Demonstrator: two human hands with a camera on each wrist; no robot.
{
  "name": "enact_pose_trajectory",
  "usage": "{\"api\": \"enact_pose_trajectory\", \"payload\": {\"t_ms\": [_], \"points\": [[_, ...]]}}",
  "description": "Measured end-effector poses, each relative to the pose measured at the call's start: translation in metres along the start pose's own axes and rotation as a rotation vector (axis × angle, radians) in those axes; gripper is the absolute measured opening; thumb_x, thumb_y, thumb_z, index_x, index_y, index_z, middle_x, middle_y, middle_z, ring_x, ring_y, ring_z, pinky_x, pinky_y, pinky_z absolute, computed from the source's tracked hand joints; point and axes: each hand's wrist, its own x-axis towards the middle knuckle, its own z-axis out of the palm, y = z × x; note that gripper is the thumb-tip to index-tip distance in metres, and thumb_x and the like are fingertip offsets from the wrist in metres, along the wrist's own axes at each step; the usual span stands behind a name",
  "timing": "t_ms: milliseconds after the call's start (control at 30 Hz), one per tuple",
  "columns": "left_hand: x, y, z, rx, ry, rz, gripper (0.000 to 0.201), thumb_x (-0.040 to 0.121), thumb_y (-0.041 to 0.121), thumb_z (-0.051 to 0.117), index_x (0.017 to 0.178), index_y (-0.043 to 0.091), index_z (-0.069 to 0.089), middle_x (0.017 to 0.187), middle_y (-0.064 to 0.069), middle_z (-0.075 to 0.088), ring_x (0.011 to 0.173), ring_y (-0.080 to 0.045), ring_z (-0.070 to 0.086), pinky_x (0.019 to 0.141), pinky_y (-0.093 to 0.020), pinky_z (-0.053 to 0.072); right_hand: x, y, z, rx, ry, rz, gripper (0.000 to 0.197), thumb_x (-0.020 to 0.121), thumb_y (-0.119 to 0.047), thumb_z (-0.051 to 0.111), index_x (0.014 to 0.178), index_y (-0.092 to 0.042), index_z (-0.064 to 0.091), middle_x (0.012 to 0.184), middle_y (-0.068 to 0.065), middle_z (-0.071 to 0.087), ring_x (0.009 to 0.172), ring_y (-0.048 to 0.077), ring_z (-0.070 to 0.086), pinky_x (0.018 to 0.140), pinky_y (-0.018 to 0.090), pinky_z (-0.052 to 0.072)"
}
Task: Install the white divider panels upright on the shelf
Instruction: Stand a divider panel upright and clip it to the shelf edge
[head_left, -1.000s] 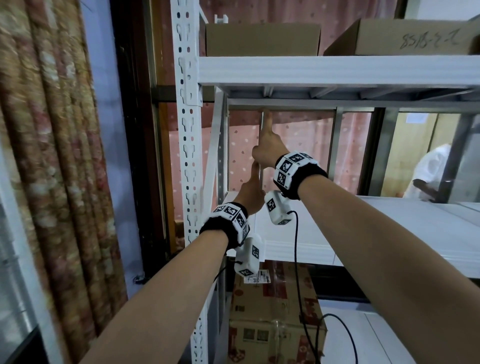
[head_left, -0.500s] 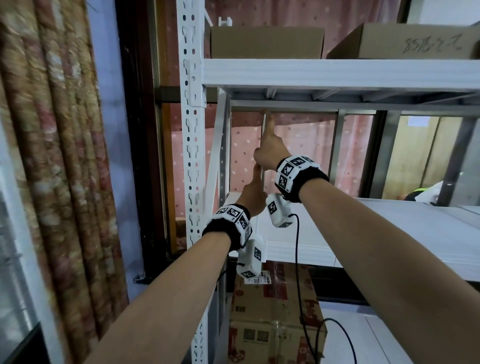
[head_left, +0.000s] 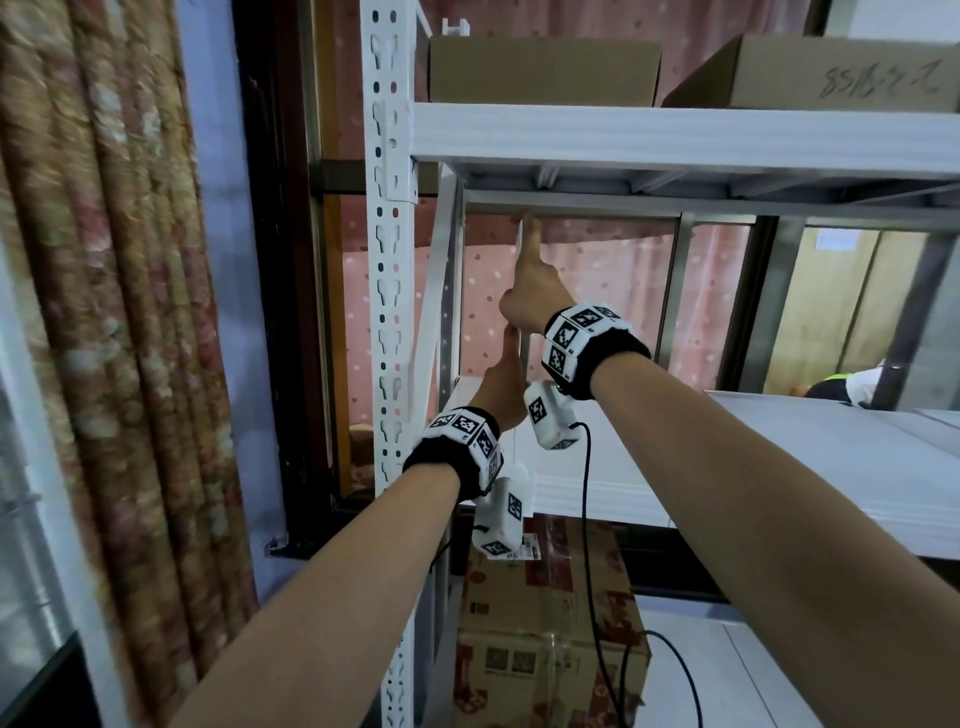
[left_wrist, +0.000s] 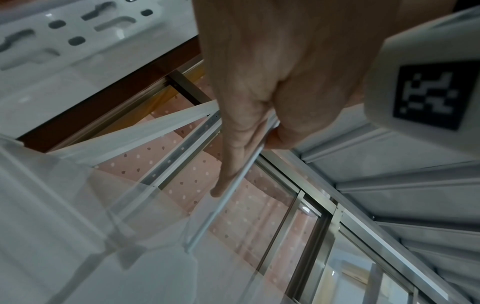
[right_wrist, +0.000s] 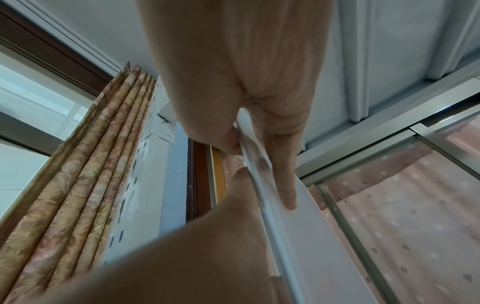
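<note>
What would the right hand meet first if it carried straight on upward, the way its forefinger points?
Most likely the underside of the upper shelf: the right hand points up along the panel, almost touching it.

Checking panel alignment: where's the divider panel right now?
Head view: divider panel stands upright near the shelf's left upright post, pinched by both hands, top at the upper shelf.
</note>
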Motion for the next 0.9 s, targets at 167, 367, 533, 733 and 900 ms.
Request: {"api": "enact_pose_trajectory", "payload": {"t_ms": [167, 367, 533, 733, 900], "points": [[-0.002, -0.004, 0.003, 0.014, -0.042, 0.0, 0.095, 0.092, 0.012, 0.054, 0.152, 0.017, -0.019, 0.086, -0.019, 0.061, 0.063, -0.022, 0.053, 0.058, -0.028, 0.038, -0.004, 0.004, 0.005, 0.007, 0.046, 0.001, 0.097, 0.082, 0.008, 0.048, 0.154, -0.015, -0.013, 0.095, 0.021, 0.06, 0.077, 0.035, 0.061, 0.071, 0.037, 0.054], [-0.005, -0.009, 0.01, 0.084, 0.009, 0.02, 0.088, 0.093, 0.008, 0.051, 0.153, 0.014, -0.014, 0.064, 0.0, 0.05, 0.049, -0.006, 0.042, 0.04, -0.014, 0.024, -0.01, 0.01, 0.012, -0.004, 0.082, 0.003, 0.098, 0.079, 0.008, 0.049, 0.153, -0.016, -0.01, 0.087, 0.02, 0.062, 0.077, 0.038, 0.063, 0.074, 0.045, 0.058], [-0.007, -0.014, 0.016, 0.085, 0.031, 0.037, 0.088, 0.091, 0.003, 0.05, 0.152, 0.014, -0.013, 0.057, 0.0, 0.041, 0.047, -0.009, 0.039, 0.043, -0.017, 0.028, -0.014, 0.013, 0.017, -0.019, 0.097, -0.002, 0.098, 0.08, 0.007, 0.05, 0.153, -0.015, -0.011, 0.084, 0.019, 0.063, 0.076, 0.038, 0.063, 0.074, 0.045, 0.058], [-0.001, -0.023, 0.025, 0.022, 0.039, 0.021, 0.091, 0.089, 0.0, 0.049, 0.153, 0.015, -0.014, 0.055, -0.001, 0.04, 0.046, -0.012, 0.039, 0.045, -0.021, 0.03, -0.018, 0.013, 0.018, -0.023, 0.117, -0.022, 0.098, 0.08, 0.008, 0.049, 0.154, -0.014, -0.012, 0.076, 0.016, 0.06, 0.072, 0.037, 0.062, 0.068, 0.042, 0.057], [-0.003, -0.022, 0.024, 0.034, 0.027, 0.005, 0.086, 0.094, 0.0, 0.046, 0.153, 0.018, -0.014, 0.058, -0.002, 0.044, 0.051, -0.014, 0.044, 0.054, -0.026, 0.04, -0.018, 0.015, 0.013, -0.06, 0.101, -0.022, 0.099, 0.084, 0.004, 0.054, 0.153, -0.012, -0.014, 0.072, 0.011, 0.055, 0.07, 0.032, 0.059, 0.064, 0.035, 0.05]]}}
